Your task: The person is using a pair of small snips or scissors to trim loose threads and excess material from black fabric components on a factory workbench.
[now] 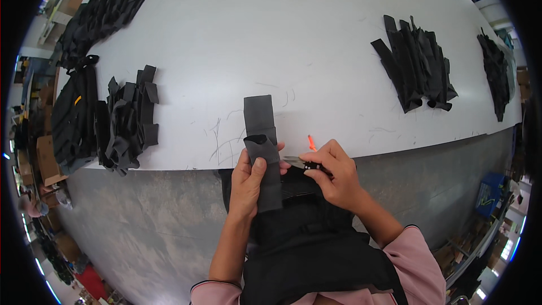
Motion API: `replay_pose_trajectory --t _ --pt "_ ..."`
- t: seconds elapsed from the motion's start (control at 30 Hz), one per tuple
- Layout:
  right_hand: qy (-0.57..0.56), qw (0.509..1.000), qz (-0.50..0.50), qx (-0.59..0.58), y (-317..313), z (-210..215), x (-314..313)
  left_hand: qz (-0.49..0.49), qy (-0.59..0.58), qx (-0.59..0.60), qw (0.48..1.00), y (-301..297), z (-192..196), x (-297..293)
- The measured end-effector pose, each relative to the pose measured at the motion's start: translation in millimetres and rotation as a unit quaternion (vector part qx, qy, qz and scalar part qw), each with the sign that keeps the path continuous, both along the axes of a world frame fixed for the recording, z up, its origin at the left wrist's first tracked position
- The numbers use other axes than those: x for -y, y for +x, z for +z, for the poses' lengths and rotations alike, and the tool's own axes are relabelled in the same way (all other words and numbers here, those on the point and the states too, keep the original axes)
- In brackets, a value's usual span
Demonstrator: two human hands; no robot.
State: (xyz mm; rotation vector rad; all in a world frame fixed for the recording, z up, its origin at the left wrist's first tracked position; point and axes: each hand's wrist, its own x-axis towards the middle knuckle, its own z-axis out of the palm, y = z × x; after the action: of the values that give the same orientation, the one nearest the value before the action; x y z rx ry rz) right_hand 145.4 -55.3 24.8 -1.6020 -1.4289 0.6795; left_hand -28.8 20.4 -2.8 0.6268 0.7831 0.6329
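Observation:
My left hand [248, 183] is closed round a black fabric strip [265, 161], thumb on top, at the near edge of the white table. The strip stands lengthwise, its far end over the table and a folded loop near the thumb. In my right hand [336, 175] is a pair of thread snips [302, 164], gripped between thumb and fingers. Their metal blades point left and lie close beside the strip's right edge. Whether they touch it I cannot tell. A small orange object [311, 142] lies on the table just beyond the snips.
Piles of black strips lie on the white table [316, 39]: one at far left [110, 11], one at near left [130, 116], one at right [418, 65]. A black bag-like item [76, 113] is at the left edge, dark fabric [495, 76] at the right. A blue crate [490, 195] stands right.

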Motion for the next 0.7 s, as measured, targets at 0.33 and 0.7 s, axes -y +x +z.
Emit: replay_pose_trajectory --t 0.33,0.7 --pt "0.029 0.985 0.04 0.167 -11 10 -11 0.024 0.012 -0.007 1.0 3 0 4" --pt "0.015 0.999 -0.003 0.037 -3 -3 5 -0.006 0.073 -0.053 0.996 6 4 6"
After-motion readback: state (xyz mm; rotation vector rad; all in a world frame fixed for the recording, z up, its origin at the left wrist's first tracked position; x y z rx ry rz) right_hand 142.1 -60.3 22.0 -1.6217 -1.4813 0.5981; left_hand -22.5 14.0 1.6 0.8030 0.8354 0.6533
